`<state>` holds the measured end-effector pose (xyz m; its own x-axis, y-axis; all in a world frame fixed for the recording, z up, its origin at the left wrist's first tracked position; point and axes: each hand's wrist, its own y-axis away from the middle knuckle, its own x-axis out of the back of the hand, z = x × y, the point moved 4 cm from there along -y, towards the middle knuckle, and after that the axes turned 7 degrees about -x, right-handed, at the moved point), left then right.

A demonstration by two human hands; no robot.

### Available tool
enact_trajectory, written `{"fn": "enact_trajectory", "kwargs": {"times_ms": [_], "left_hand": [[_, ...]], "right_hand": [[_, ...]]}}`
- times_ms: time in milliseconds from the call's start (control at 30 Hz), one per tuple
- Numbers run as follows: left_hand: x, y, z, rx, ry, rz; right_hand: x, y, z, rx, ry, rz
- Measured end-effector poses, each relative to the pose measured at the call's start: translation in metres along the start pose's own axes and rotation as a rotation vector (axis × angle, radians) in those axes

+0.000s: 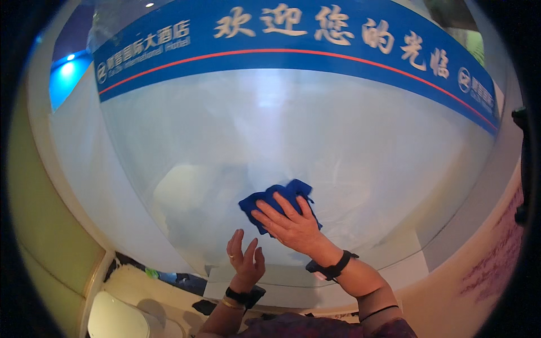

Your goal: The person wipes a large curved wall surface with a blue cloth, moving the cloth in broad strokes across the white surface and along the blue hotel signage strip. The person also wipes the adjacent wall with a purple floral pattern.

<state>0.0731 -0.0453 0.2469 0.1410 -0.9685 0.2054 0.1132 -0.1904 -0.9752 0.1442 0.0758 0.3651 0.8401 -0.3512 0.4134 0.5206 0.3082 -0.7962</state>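
Note:
My right hand lies flat with spread fingers on a folded dark blue cloth, pressing it against a large pale, glossy panel. A black band with a small device circles the right wrist. Lower and to the left, my left hand is raised with its fingers apart and holds nothing. A ring, a black wrist strap and a bangle are on that side. Whether the left fingertips touch the panel, I cannot tell. Faint streaks and reflections show on the surface right of the cloth.
Across the panel's top runs a blue banner band with large writing and a red line. A greenish wall panel stands at the left. Below it is a white rounded lid, beside dark items on a ledge. A reddish-patterned wall is at right.

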Motion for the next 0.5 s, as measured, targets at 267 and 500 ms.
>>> {"fn": "enact_trajectory", "kwargs": {"times_ms": [267, 500], "left_hand": [[-0.023, -0.031, 0.038, -0.118, 0.062, -0.018], [-0.057, -0.048, 0.073, -0.226, 0.005, -0.049]], "right_hand": [[0.072, -0.012, 0.095, -0.259, 0.054, 0.247], [0.122, 0.056, 0.174, -0.452, 0.222, 0.34]]}}
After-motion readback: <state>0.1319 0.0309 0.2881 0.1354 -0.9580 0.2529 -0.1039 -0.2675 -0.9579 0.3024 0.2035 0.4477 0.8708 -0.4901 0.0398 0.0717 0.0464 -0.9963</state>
